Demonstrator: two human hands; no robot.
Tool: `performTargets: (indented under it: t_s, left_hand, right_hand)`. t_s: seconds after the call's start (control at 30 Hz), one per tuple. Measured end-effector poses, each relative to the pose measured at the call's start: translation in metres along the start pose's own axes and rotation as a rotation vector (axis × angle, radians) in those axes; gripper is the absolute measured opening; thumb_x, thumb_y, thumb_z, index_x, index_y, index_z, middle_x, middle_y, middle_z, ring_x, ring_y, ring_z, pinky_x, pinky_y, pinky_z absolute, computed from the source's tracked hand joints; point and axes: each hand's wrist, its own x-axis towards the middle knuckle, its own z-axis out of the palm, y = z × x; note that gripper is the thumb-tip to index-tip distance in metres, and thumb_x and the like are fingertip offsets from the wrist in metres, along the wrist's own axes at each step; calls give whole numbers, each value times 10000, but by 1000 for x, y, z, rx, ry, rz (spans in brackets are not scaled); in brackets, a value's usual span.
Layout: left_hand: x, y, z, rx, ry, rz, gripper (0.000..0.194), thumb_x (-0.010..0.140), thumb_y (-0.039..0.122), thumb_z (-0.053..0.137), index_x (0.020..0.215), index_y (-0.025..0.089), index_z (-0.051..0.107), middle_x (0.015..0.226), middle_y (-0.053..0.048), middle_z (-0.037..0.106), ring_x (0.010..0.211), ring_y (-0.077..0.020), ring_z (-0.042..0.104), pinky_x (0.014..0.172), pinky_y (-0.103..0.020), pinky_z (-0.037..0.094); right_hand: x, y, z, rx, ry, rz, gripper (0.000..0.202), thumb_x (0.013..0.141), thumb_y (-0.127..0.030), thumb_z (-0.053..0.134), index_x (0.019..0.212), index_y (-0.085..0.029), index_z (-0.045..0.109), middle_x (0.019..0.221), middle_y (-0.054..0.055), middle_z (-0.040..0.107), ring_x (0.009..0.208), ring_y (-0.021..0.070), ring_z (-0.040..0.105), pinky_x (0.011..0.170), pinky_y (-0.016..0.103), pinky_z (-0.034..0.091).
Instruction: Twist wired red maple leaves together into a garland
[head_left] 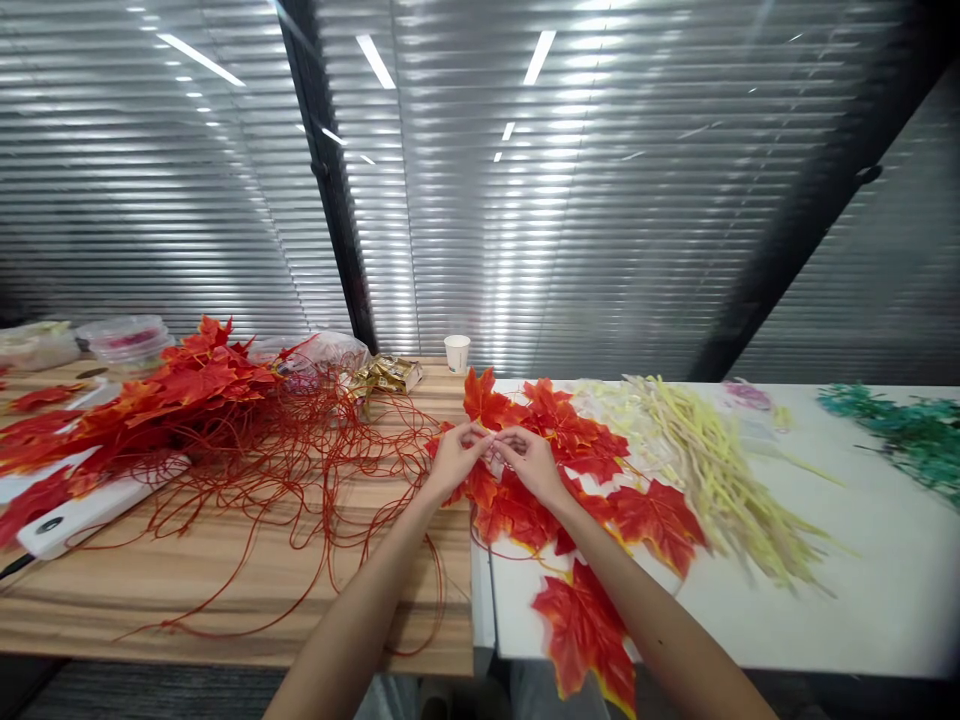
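Observation:
My left hand (pixel 459 456) and my right hand (pixel 526 456) meet above the seam between two tables, thumbs and fingertips pinched together. What lies between the fingertips is too small to make out; a whitish bit shows just below them. Around and beneath both hands spread red artificial maple leaves (pixel 517 512) with orange-yellow edges. One big maple leaf (pixel 586 632) hangs over the front edge under my right forearm. Thin red cord (pixel 330 460) lies in a loose tangle to the left of my left hand.
On the wooden table (pixel 247 590) are a pile of maple leaves (pixel 202 375), a white power strip (pixel 105 505), plastic tubs (pixel 126 338), gold wrappers (pixel 394 374) and a paper cup (pixel 457 353). Pale yellow stems (pixel 712 470) and green foliage (pixel 900 430) lie on the white table (pixel 885 560).

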Motion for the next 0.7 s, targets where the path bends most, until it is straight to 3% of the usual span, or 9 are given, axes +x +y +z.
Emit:
performTargets:
  t_s: [0.23, 0.53, 0.7]
  left_hand:
    - [0, 1, 1, 32, 19, 13, 268, 739, 382, 565, 776, 116, 571, 609, -31, 608, 564, -115, 582, 582, -220, 470]
    - [0, 1, 1, 45, 61, 34, 245, 736, 359, 570, 767, 116, 574, 653, -40, 613, 593, -118, 586, 575, -213, 467]
    - [0, 2, 1, 42, 54, 27, 252, 744, 363, 559, 773, 113, 574, 649, -40, 610, 592, -118, 586, 568, -211, 468]
  right_hand:
    - [1, 0, -3, -105, -8, -20, 200, 745, -325, 565, 825, -153, 625, 804, 63, 655, 704, 156, 610, 682, 273, 483]
    - [1, -8, -10, -381, -119, -128, 173, 780, -284, 526, 751, -194, 670, 728, 34, 669, 649, 164, 609, 635, 265, 458]
    - [0, -7, -10, -490, -97, -187, 177, 800, -233, 501, 827, -194, 672, 778, 40, 670, 676, 157, 607, 665, 259, 451]
